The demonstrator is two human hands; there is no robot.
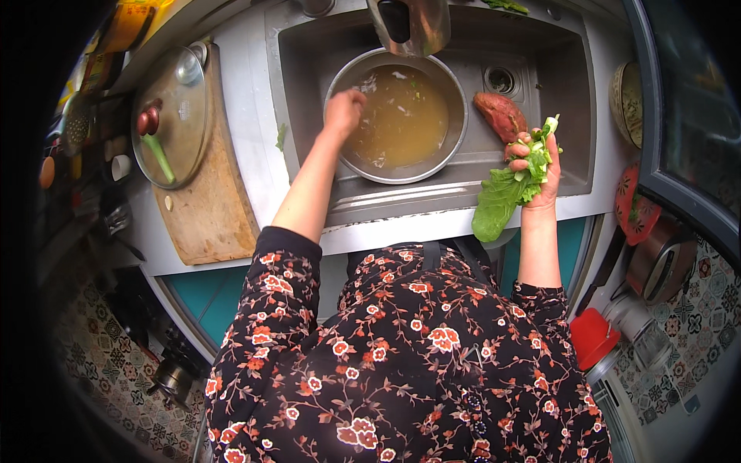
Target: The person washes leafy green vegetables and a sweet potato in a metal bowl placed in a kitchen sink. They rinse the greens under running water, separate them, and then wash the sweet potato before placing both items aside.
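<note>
My right hand (pixel 544 179) is closed around a bunch of leafy greens (pixel 499 199), its pale cut stems upward and a broad leaf hanging over the sink's front edge. Above the left rim of a metal pot (pixel 399 175), my left hand (pixel 345 113) has its fingers curled; whether anything is between them is hidden. Cloudy yellowish water (pixel 405 127) with a few green bits fills part of the pot. The pot stands in a stainless steel sink (pixel 550 63). A reddish sweet potato (pixel 501 116) lies in the sink, between the pot and my right hand.
A metal faucet (pixel 425 26) overhangs the pot's far rim. Left of the sink, a glass lid (pixel 188 124) rests on a wooden cutting board (pixel 223 220). A dark-framed window (pixel 657 133) juts in at right, near a bowl (pixel 622 104) and a red flowered dish (pixel 631 199).
</note>
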